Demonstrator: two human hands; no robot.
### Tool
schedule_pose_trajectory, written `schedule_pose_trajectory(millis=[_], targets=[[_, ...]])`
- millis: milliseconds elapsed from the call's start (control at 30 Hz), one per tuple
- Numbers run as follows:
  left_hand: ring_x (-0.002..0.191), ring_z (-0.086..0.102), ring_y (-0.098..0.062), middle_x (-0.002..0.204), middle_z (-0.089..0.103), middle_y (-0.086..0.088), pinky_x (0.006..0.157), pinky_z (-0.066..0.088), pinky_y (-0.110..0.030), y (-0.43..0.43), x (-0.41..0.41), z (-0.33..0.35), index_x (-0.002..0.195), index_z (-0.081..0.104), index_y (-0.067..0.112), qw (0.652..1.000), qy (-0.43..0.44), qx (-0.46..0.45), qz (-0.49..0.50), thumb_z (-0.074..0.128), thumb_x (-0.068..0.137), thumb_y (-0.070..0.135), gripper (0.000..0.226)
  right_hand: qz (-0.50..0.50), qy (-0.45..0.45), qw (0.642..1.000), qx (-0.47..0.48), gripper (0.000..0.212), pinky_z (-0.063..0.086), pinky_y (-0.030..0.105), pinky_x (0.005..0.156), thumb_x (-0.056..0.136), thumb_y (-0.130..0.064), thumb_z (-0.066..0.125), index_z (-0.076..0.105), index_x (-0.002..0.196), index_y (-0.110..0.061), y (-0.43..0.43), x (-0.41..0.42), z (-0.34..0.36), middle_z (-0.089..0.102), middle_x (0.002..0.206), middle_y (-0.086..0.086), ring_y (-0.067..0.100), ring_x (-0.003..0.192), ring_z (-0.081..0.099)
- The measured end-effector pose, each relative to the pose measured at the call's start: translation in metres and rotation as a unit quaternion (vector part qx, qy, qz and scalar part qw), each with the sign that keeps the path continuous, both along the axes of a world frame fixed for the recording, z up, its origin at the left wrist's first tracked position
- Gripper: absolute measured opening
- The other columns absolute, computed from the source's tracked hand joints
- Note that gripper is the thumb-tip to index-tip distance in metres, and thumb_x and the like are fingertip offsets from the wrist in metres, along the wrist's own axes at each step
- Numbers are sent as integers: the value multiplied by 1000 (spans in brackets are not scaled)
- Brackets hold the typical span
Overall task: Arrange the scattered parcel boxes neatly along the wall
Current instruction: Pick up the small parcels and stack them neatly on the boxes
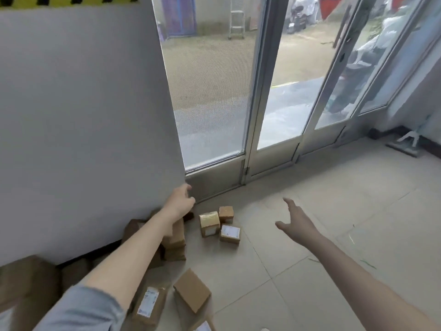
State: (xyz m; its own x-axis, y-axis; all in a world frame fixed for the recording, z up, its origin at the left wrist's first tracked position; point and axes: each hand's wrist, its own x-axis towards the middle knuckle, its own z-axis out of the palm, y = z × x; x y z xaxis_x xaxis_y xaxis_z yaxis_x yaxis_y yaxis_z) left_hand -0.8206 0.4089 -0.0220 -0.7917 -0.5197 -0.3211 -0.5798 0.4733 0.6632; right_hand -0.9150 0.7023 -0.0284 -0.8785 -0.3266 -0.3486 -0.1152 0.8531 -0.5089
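Several brown cardboard parcel boxes lie on the tiled floor by the white wall (83,115). Three small ones sit apart near the door: a taped box (209,223), a labelled box (230,234) and a plain one (226,213). A stack of boxes (176,240) lies against the wall under my left forearm. Nearer to me lie a plain box (192,289) and a labelled box (149,304). My left hand (182,199) reaches out at the wall's corner, fingers loosely curled, holding nothing. My right hand (296,219) hovers above the floor with fingers spread, empty.
Glass doors (274,103) with metal frames stand ahead, giving onto a yard. A large brown parcel (26,283) sits at the lower left by the wall. A flat mop head (404,148) lies at the far right. Pale floor tiles (334,235) stretch to the right.
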Motion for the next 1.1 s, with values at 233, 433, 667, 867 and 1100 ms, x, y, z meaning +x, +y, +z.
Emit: schedule_pose_trajectory(millis=[233, 433, 667, 867, 1100], targets=[[119, 51, -29, 133, 52, -13, 96, 42, -33, 39, -32, -12, 136, 46, 11, 993, -23, 16, 117, 52, 94, 14, 43, 135, 27, 990, 18, 79, 41, 32, 88, 87, -24, 62, 16, 151, -25, -24, -112, 18, 37, 143, 9, 28, 125, 45], [117, 52, -27, 127, 56, -11, 92, 41, -29, 27, -24, -41, 129, 51, 10, 972, -47, 38, 229, 52, 93, 16, 36, 232, 16, 972, 42, 78, 41, 35, 96, 87, -25, 64, 18, 150, -23, -81, -162, 0, 36, 144, 11, 28, 129, 41], [120, 51, -29, 131, 54, -12, 95, 42, -31, -22, -41, -94, 131, 50, 10, 944, -68, 75, 315, 53, 93, 20, 40, 325, -36, 941, 84, 79, 43, 38, 98, 85, -26, 66, 20, 150, -25, -168, -198, -66, 32, 148, 9, 29, 131, 37], [118, 51, -28, 129, 55, -11, 94, 42, -32, -81, -78, -142, 131, 49, 10, 919, -80, 101, 372, 54, 92, 20, 41, 392, -50, 909, 133, 80, 38, 34, 98, 86, -27, 67, 20, 150, -17, -280, -237, -112, 34, 145, 17, 32, 130, 40], [115, 52, -29, 130, 51, -12, 85, 41, -30, -88, -80, -258, 132, 46, 11, 860, -160, 166, 455, 58, 90, 24, 46, 442, -67, 876, 179, 77, 41, 39, 95, 84, -32, 66, 24, 147, -16, -346, -243, -231, 39, 141, 15, 32, 126, 42]])
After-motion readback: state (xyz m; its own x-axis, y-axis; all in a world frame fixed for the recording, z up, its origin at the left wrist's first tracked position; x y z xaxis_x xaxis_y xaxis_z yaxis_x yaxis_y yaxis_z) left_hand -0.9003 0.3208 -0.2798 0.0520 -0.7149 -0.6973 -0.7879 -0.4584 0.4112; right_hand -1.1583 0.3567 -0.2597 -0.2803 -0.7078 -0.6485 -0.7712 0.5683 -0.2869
